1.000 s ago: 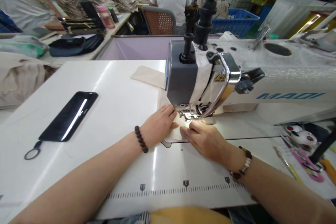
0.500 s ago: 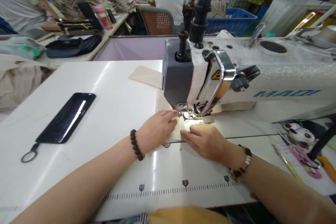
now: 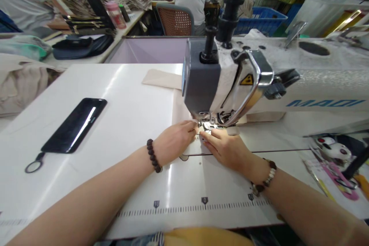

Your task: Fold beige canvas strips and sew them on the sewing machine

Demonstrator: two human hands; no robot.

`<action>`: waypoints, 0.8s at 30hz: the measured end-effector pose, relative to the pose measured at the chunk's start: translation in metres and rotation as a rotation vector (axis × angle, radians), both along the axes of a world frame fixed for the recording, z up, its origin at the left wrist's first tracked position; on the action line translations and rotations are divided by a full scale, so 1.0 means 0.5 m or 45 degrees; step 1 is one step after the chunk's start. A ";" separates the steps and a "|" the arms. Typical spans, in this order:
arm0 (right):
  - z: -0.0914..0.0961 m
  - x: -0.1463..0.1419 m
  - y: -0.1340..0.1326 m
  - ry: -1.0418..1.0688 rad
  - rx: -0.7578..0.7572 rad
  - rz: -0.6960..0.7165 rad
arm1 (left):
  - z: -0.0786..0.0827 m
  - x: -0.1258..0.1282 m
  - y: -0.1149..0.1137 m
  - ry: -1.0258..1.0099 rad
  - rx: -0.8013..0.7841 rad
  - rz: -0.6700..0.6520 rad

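Cloth: since the earlier frame the pale beige cloth [image 3: 179, 107] has slid away from the person – its near edge, then well in front of the presser foot [image 3: 212, 126], now lies close beside it, and the strip [image 3: 161, 78] behind has swung slightly.
Machine: the cloth runs beneath the head of the sewing machine [image 3: 201, 80], on the white table [image 3: 129, 115].
Left hand: the left hand [image 3: 173, 142] lies over the cloth left of the foot, fingers bent and together; pinching or only pressing, I cannot tell.
Right hand: the right hand [image 3: 229, 150] is curled just in front of the foot, fingertips low; its hold on any cloth is hidden.
Stitching: probably the end of a seam being guided through; the next move calls for keeping that last edge flat – fingertips clear of the needle.
Count: one machine, one phone [image 3: 75, 125], two hands, two beaded bracelets [image 3: 154, 155], one chair [image 3: 175, 19], one blue basket [image 3: 262, 21]; the number of cloth pieces is unclear.
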State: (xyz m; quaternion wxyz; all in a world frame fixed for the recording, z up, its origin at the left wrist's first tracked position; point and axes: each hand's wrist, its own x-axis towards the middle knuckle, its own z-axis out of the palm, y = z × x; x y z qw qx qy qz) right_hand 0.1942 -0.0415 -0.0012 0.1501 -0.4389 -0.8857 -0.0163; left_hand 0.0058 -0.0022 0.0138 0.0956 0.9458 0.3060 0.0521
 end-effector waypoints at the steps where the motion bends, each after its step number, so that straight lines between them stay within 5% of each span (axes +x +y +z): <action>1: 0.000 -0.001 0.001 -0.004 0.002 -0.018 | 0.003 0.002 0.002 0.011 -0.003 0.005; 24: -0.001 -0.004 0.003 -0.046 -0.051 -0.064 | 0.006 0.007 0.023 0.053 0.141 0.043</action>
